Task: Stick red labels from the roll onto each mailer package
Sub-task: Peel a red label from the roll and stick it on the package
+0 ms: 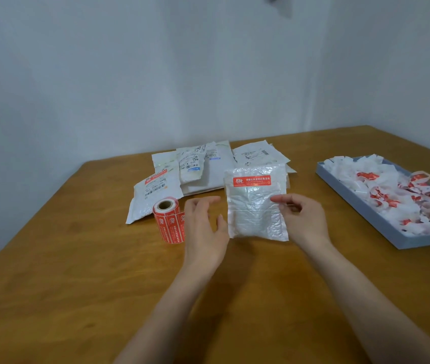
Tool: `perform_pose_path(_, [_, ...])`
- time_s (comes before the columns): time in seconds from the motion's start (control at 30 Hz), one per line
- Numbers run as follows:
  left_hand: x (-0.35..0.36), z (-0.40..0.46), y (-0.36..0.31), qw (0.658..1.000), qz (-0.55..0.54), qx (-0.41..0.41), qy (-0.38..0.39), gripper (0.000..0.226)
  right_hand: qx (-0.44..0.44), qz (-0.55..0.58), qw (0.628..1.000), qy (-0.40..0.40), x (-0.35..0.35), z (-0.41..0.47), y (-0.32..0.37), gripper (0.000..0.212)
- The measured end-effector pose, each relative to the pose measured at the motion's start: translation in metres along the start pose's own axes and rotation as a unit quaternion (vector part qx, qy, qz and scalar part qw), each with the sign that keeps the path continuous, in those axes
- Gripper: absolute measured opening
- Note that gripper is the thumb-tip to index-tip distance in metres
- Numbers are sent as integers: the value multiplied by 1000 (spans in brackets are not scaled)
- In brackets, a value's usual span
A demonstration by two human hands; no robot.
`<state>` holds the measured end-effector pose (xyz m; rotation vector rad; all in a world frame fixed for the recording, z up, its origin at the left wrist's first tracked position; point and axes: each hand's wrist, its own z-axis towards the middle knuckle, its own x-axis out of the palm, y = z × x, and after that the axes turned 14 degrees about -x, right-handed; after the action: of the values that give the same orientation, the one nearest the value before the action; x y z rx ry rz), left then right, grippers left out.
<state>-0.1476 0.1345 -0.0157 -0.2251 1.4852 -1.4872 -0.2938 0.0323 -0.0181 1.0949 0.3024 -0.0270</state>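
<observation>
My left hand point(203, 229) floats above the wooden table point(77, 271) with fingers straight and spread, holding nothing, its thumb just beside the lower left edge of a white bubble mailer point(256, 206). My right hand point(303, 219) pinches that mailer's right edge between thumb and curled fingers, holding it up facing me. A red label point(252, 181) with white Chinese print, too small to read, is stuck across the mailer's top, beyond my fingertips. Partly behind my left fingers stands the roll of red labels point(168, 219), its cardboard core pointing up and a strip of labels trailing toward me; their white characters are not legible. Past the roll lies a labelled mailer point(153, 193), flat, with a red sticker above a barcoded shipping slip. Farther back, a heap of mailers point(208, 166) carries white barcoded slips, their text blurred. Well off my right fingers, a grey tray point(366, 206) holds crumpled white backing paper and red scraps.
</observation>
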Motion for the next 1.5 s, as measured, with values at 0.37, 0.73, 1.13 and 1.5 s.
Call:
perform_pose_path(0.37, [16,8,7,994,81,9,78,39,4,-3,1000,28,35,22,-13,22])
perform_pose_path(0.73, [31,12,22,987,141,-11,79,41,17,-78,993,91,82,47,-34,20])
perform_pose_path(1.13, [35,27,20,971,217,-73,75,44,-1,-120,960,254,106,60,-34,29])
perform_pose_path(1.5, [40,80,7,978,-36,-197,50,51,0,21,971,239,114,96,-24,46])
